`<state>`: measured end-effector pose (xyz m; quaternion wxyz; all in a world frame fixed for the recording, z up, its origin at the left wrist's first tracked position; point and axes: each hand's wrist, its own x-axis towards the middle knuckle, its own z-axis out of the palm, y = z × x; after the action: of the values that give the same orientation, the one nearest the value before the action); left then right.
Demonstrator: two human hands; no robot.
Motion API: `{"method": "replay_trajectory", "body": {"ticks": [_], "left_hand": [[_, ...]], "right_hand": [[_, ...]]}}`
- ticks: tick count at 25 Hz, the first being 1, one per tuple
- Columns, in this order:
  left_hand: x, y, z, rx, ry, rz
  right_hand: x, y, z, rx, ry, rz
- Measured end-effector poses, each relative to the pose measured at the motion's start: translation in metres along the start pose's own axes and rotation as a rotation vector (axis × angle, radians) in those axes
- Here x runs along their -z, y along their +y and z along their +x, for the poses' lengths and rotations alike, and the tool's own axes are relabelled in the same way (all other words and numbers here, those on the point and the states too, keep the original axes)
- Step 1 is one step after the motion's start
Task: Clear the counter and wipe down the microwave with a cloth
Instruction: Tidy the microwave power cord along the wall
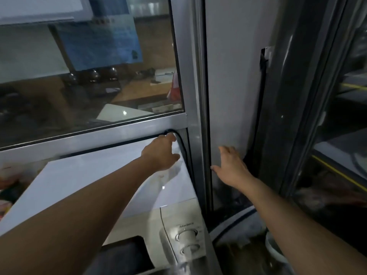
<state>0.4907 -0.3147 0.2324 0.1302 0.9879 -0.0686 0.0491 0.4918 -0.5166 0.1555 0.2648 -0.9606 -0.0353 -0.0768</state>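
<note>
Head view: white microwave [111, 181] stands low in frame against a glass partition [89, 76]. Left hand [161, 153], grip spread and holding nothing, lies on its far right top corner beside a black cable [183, 147]. Right hand [231, 167], fingers straight, presses a grey panel [228, 76]. No cloth visible. Snagging the cable could tug the plug.

Both arms reach forward, left hand [161, 153] loosely cupped, right hand [231, 165] open with fingers [225, 150] spread.

Both forearms are bare, with no sleeves, gloves, rings or watch.
</note>
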Motion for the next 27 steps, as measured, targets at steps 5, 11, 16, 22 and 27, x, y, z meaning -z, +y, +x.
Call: {"method": "replay_trajectory", "body": {"ticks": [5, 11, 16, 22, 27], "left_hand": [[-0.020, -0.004, 0.047, 0.048, 0.033, 0.055], [-0.028, -0.021, 0.087, 0.063, 0.124, 0.101], [-0.037, -0.030, 0.105, 0.035, 0.188, 0.041], [-0.039, -0.040, 0.110, -0.018, 0.192, 0.064], [-0.037, -0.044, 0.110, -0.024, 0.186, 0.071]], "right_hand": [[-0.047, 0.027, 0.060, -0.017, -0.080, 0.045], [-0.104, 0.033, 0.109, -0.009, -0.181, 0.160], [-0.150, 0.031, 0.135, 0.015, -0.220, 0.363], [-0.190, 0.026, 0.148, -0.024, -0.246, 0.553], [-0.202, 0.032, 0.151, -0.072, -0.235, 0.594]]}}
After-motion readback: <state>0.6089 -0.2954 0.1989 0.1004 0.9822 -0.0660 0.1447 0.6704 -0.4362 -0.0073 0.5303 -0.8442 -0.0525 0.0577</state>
